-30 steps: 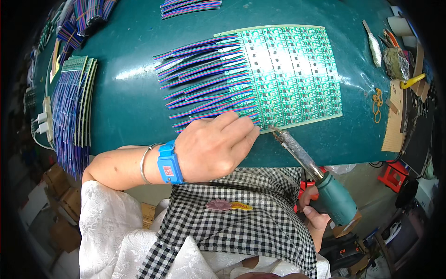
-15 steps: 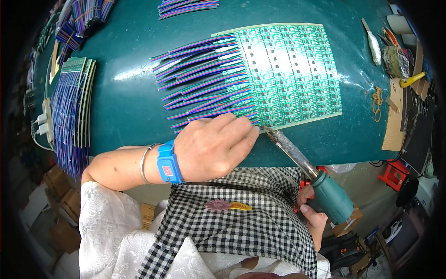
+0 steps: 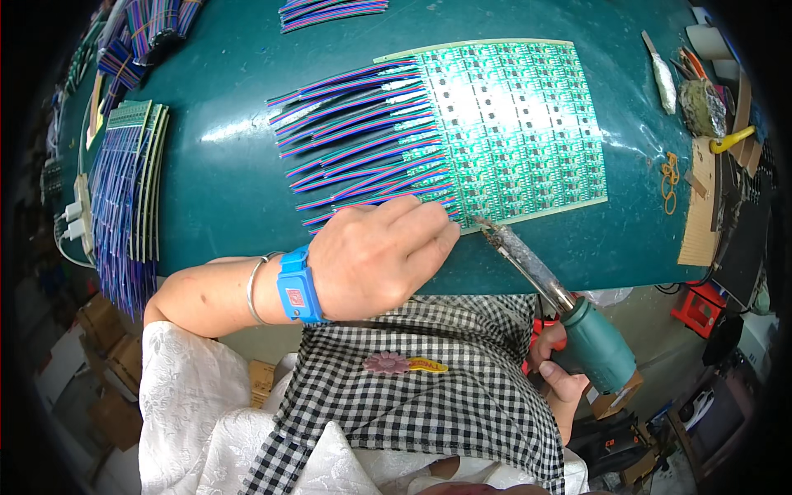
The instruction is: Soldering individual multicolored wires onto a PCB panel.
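Observation:
A green circuit board panel (image 3: 528, 124) lies on the table, packed with rows of small components. Flat wire ribbons (image 3: 363, 136) in blue, red and dark strands stick out from its left edge in several rows. At the panel's near left corner my left hand (image 3: 375, 256) is closed in a pinch on the nearest ribbon; its fingertips are mostly hidden. My right hand (image 3: 561, 371), low on the right, wraps round the green handle of a soldering iron (image 3: 536, 268). The iron slants up and left, its tip at the panel's near edge, just right of my left fingers.
Boards with ribbons attached (image 3: 128, 181) are stacked at the left, beside a white power strip (image 3: 80, 219). More wire bundles (image 3: 157, 29) lie at the far left and loose ribbons (image 3: 330, 12) at the back. Rubber bands (image 3: 669, 183) and a wrapped blade (image 3: 662, 78) lie right.
The soldering iron has shifted slightly right, its tip moving a little away from my left fingers. My left hand has barely moved.

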`<action>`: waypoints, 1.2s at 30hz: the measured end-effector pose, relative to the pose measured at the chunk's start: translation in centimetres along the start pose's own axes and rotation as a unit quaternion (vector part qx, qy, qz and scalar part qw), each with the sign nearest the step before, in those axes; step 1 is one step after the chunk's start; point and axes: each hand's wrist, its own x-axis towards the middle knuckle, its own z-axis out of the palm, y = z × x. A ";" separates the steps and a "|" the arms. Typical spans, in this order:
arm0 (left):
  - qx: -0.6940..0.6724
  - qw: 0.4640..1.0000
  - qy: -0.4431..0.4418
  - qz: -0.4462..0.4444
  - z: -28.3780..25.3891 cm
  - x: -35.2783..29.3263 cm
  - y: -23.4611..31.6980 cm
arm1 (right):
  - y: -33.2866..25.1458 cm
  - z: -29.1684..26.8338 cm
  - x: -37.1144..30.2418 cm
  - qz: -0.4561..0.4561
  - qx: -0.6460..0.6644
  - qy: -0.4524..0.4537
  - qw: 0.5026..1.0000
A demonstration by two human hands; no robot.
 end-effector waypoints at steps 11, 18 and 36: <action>-0.004 1.000 -0.011 -0.010 -0.2 0.0 0.0 | 1.9 -2.3 -0.6 -0.048 -0.136 -0.050 0.988; -0.006 1.000 -0.007 -0.006 0.0 0.0 0.0 | 0.1 -0.1 -0.5 0.007 0.034 0.042 0.998; 0.036 0.999 0.001 0.028 -0.2 0.3 0.2 | 2.0 -2.6 -1.0 -0.052 -0.198 -0.002 0.979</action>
